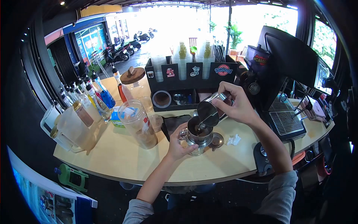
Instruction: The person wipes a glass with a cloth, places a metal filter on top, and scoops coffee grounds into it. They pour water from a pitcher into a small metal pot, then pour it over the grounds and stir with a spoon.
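Observation:
My right hand (238,106) is closed round a steel pitcher (209,115), tipped over a metal drip coffee filter (201,140). A thin stream runs from the pitcher's lip into the filter, where dark contents show. My left hand (179,146) grips the filter by its handle side, thumb at the lower flange. Beneath the filter, part of a clear glass (197,151) shows; the hand and filter hide the rest. Just right of it lies a round metal lid (217,140), flat on the table. A crumpled white tissue (234,140) sits farther right.
A tall clear container (141,130) stands left, before several syrup bottles (106,98) and a pitcher (76,128). Behind is a black organizer (173,83) with stacked plastic cups. An espresso machine (287,123) occupies the right, with a black round-dialled device (263,158) near the front edge.

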Motion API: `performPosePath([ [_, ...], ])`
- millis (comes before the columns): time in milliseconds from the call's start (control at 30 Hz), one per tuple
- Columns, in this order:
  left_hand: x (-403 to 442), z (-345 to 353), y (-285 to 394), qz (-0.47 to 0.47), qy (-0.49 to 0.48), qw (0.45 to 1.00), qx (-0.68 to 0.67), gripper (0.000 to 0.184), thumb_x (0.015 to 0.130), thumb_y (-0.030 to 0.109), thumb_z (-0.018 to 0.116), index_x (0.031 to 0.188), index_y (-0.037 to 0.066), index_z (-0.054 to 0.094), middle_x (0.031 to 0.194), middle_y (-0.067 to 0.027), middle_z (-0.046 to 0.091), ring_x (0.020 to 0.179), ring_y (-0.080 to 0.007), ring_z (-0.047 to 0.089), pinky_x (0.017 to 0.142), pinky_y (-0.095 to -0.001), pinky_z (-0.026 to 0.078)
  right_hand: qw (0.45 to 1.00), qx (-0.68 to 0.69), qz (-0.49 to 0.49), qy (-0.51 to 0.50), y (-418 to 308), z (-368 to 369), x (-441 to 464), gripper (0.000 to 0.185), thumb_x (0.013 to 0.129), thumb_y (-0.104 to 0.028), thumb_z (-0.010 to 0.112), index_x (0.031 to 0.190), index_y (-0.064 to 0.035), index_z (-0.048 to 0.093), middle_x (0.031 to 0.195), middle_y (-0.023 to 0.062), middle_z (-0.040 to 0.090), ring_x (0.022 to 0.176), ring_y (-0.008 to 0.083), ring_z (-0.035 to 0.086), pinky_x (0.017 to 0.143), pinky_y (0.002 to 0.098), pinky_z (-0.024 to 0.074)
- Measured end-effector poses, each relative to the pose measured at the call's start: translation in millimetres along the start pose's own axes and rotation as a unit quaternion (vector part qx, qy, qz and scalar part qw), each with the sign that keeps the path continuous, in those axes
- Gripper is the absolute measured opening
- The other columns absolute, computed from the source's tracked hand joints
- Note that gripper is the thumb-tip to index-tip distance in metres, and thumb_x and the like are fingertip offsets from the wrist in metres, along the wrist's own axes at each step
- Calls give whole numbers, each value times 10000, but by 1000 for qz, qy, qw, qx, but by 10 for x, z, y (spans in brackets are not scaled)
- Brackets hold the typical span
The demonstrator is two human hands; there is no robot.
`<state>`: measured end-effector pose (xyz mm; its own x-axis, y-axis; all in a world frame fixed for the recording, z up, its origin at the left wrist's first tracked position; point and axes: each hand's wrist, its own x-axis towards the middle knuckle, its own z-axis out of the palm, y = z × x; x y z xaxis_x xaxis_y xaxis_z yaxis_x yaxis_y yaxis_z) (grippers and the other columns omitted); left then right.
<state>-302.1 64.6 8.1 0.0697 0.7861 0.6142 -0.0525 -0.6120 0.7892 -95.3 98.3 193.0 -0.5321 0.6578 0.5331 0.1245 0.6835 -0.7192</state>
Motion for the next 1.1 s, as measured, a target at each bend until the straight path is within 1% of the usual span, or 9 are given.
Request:
performPosePath([
  [167,-2,-9,-9,0,0,1000,-2,816,613,316,834,1268,6,458,1172,-75,557,1092,-172,533,961,-330,408,1000,-2,6,10,37,-26,-3,264,837,-73,636,724,-40,400,568,-12,497,546,4,492,452,187,349],
  [233,0,-22,-12,14,-14,1000,8,775,628,227,816,1279,3,461,1234,-107,518,1127,-197,531,965,-344,437,1000,-12,8,12,6,-37,-7,262,838,-70,635,728,-40,399,566,-13,497,542,6,497,451,186,351],
  [600,-7,-34,-23,12,-14,1000,19,780,621,206,821,1282,2,459,1242,-107,512,1120,-192,537,954,-337,450,1000,-6,1,15,22,-78,1,246,846,-58,625,754,-39,398,560,-14,505,529,22,536,449,187,370],
  [800,-1,-37,-24,14,-16,1000,20,777,620,198,821,1281,6,460,1246,-105,509,1120,-189,537,953,-334,453,1000,-17,8,23,47,-79,30,230,842,-54,625,762,-38,410,569,-17,497,536,18,538,456,185,371],
  [900,-3,-39,-47,21,-17,999,21,778,619,197,824,1280,7,460,1252,-106,505,1123,-193,535,958,-337,449,999,-39,-6,24,104,-83,51,229,838,-53,627,766,-37,411,587,-20,488,551,17,542,459,186,378],
  [1100,-13,-48,-56,10,-19,1000,18,776,622,187,824,1282,7,458,1258,-109,499,1129,-198,532,964,-341,444,999,4,22,28,81,-37,105,229,842,-48,622,762,-30,408,600,-20,485,561,27,550,464,196,407],
])
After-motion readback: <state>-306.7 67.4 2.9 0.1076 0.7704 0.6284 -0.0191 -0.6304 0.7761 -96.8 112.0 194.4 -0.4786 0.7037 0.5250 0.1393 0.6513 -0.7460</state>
